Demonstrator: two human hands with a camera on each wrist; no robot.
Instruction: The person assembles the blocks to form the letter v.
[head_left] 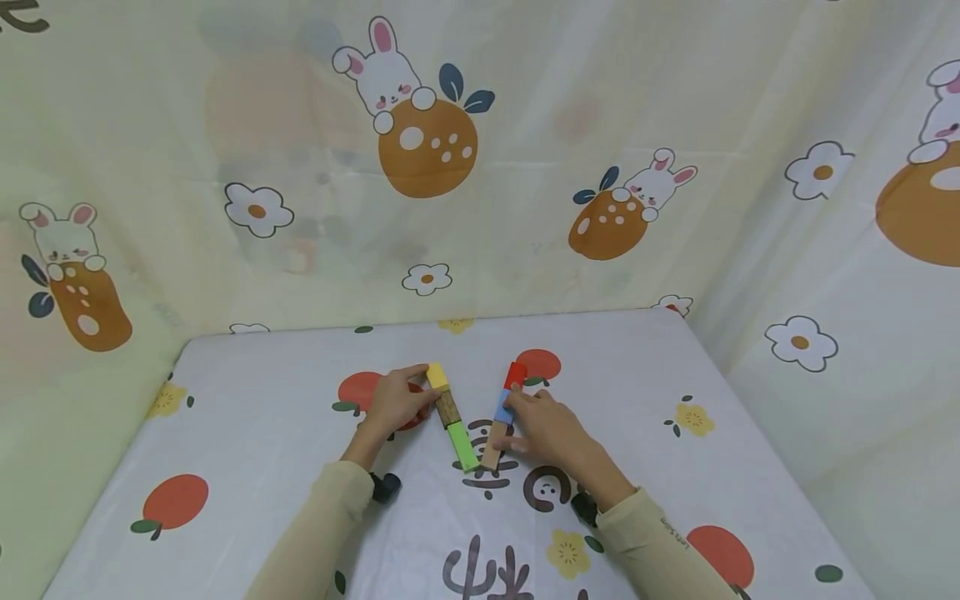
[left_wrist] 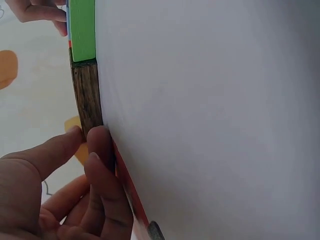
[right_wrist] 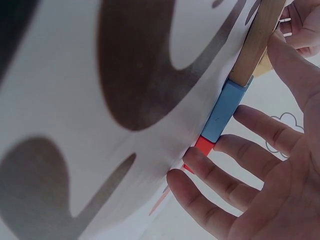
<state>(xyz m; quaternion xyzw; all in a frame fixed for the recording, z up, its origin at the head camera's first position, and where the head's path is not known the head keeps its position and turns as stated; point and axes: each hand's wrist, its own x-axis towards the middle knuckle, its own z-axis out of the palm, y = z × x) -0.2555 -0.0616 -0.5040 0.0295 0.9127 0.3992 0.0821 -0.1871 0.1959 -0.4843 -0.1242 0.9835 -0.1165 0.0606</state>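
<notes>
Two short rows of small oblong blocks form a V on the cloth in the head view. The left row has a yellow block (head_left: 437, 375), a dark brown wood block (head_left: 447, 408) and a green block (head_left: 462, 447). In the right row are a red block (head_left: 515, 374), a blue block (head_left: 504, 406) and a light wood block (head_left: 493, 445). My left hand (head_left: 395, 403) pinches the yellow block, which its fingers hide in the left wrist view. Straight fingers of my right hand (head_left: 551, 429) touch the blue and red blocks, its thumb against the light wood block.
A white cloth (head_left: 262, 417) printed with fruit, flowers and dark lettering covers the table. Behind it hangs a pale curtain (head_left: 517, 225) with rabbit prints, and another curtain side (head_left: 862, 400) stands at the right. Dark wrist cameras sit at both cuffs.
</notes>
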